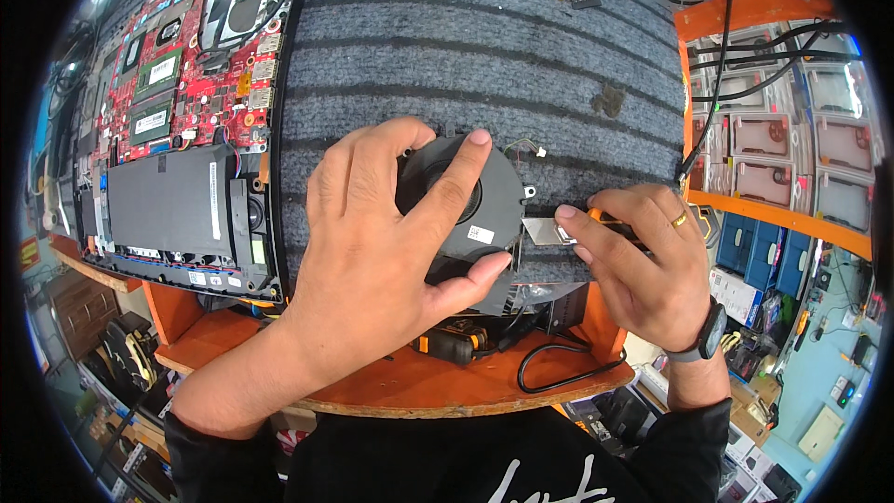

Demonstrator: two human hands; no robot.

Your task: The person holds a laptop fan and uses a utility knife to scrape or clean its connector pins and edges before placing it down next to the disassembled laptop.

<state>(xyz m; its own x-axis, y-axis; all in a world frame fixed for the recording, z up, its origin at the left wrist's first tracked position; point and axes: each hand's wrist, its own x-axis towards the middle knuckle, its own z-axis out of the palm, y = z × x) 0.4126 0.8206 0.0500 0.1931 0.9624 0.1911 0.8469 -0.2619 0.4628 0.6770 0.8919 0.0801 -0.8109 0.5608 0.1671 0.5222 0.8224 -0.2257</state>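
Observation:
A round black laptop cooling fan [498,188] with a small white label is gripped in my left hand [372,224]. The thumb presses its near right edge, and the index finger lies across its hub. From the fan's far side a thin cable [540,152] with a white plug sticks out. My right hand [647,256], wearing a ring and a watch, pinches a tool with a flat pale tip [540,231] and a shiny band. That tip is at the fan's right edge; whether they touch I cannot tell. The palm hides most of the tool's handle.
At the left lies an opened laptop base [191,93] with a red circuit board and black battery [168,200]. Ribbed grey matting [484,47] covers the bench. An orange shelf [372,382] below holds cables and a black-and-yellow tool [447,346]. Cables hang at the right by boxed cases [759,135].

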